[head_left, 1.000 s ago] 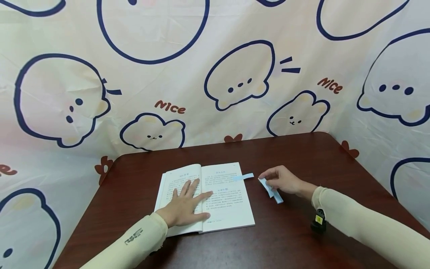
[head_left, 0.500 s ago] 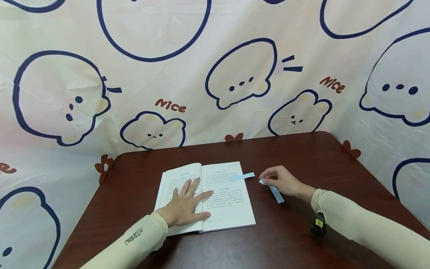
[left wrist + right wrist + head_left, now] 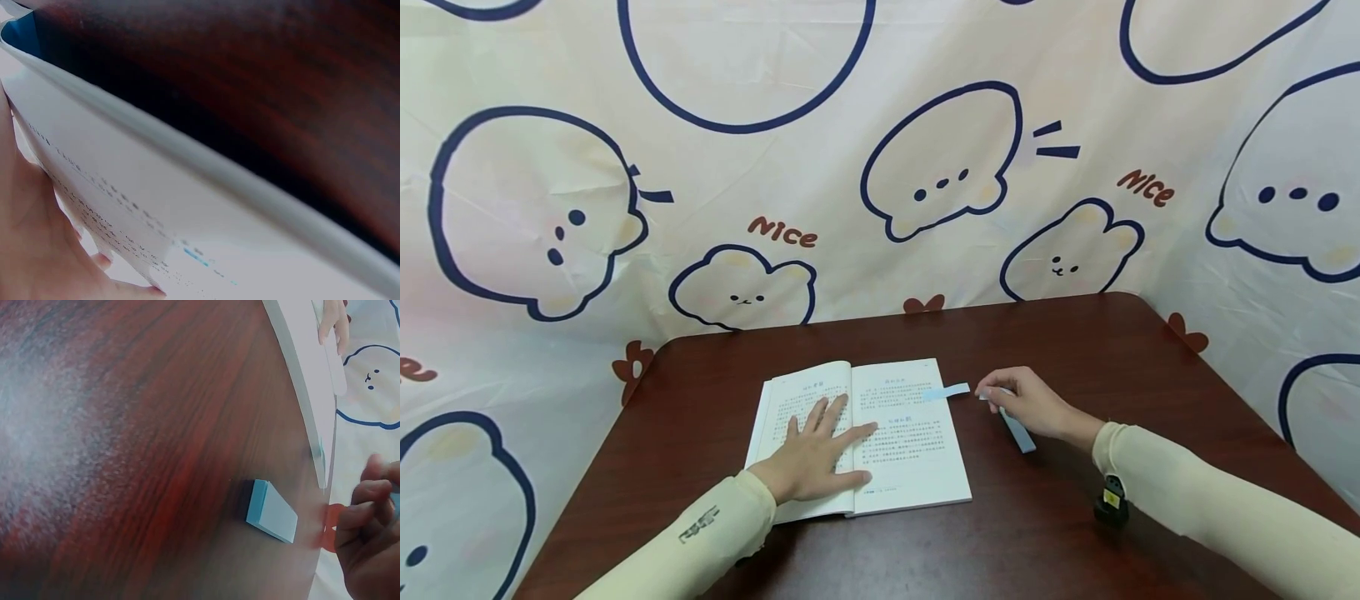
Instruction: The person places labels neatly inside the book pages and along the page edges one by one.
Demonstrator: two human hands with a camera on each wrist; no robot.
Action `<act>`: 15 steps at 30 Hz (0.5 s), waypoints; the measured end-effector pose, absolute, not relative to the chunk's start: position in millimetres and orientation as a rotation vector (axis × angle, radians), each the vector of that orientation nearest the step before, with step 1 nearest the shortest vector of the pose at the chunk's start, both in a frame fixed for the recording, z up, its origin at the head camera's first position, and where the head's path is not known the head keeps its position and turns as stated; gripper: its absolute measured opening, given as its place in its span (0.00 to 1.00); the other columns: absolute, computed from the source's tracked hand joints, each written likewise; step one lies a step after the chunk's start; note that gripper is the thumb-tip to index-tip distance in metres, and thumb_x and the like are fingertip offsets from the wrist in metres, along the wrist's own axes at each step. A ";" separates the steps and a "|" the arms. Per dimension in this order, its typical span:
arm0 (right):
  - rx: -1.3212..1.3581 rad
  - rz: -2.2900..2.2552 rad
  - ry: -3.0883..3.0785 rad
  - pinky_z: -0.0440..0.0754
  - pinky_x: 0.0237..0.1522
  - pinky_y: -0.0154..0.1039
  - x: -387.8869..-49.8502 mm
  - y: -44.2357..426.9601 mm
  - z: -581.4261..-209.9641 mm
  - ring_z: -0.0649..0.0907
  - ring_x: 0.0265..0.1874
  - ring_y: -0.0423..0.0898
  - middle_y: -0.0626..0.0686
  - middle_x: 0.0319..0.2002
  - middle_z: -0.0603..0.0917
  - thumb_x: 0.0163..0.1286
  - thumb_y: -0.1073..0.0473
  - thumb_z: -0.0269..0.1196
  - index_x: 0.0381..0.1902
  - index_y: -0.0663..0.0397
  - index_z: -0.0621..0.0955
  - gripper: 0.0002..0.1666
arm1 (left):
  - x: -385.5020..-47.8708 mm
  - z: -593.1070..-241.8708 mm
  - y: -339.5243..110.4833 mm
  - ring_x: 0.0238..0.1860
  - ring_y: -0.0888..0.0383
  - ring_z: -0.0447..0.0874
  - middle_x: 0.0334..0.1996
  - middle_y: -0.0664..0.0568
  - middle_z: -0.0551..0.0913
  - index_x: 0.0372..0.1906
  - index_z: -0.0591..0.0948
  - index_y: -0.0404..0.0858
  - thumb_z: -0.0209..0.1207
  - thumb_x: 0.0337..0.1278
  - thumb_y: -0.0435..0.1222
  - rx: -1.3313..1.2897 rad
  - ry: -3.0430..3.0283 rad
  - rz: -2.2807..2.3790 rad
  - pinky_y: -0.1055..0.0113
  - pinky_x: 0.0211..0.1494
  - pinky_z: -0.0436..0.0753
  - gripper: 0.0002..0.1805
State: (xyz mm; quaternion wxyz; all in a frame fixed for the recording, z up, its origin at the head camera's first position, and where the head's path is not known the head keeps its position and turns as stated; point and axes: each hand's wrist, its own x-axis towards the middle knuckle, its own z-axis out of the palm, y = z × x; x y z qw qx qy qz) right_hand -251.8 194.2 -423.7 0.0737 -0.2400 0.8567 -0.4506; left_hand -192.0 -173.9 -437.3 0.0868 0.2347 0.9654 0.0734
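Note:
The left hand (image 3: pixel 812 465) (image 3: pixel 44 237) lies spread over the inner part of an open book (image 3: pixel 917 479) (image 3: pixel 150 181), its fingers straight across both pages. Across the right page's outer edge lies a light blue strip (image 3: pixel 957 390), partly off the page. Just right of it, the right hand (image 3: pixel 1033 404) (image 3: pixel 369 531) pinches another light blue strip (image 3: pixel 395 501), mostly hidden by the fingers. Below those fingers a small blue pad (image 3: pixel 1018 432) (image 3: pixel 276 515) rests on the table, apart from the hand in the right wrist view.
The dark reddish-brown table (image 3: pixel 1045 525) bears the book and pad. A pale cloth (image 3: pixel 835 183) with blue cartoon outlines and "Nice" lettering hangs behind and at both sides. A small black device (image 3: pixel 1111 502) is on the right sleeve's cuff.
The strip in the right hand hung down over the pad before; now it is almost wholly behind the fingers, and the pad shows more. The left hand stays on the book.

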 end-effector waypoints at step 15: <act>-0.712 -1.259 2.469 0.83 0.26 0.38 -252.6 180.9 -415.0 0.82 0.21 0.45 0.61 0.31 0.88 0.75 0.65 0.59 0.42 0.70 0.81 0.09 | -191.7 -436.1 -174.0 0.81 0.31 0.44 0.82 0.40 0.45 0.77 0.62 0.65 0.48 0.63 0.70 0.696 2.873 0.213 0.20 0.68 0.54 0.39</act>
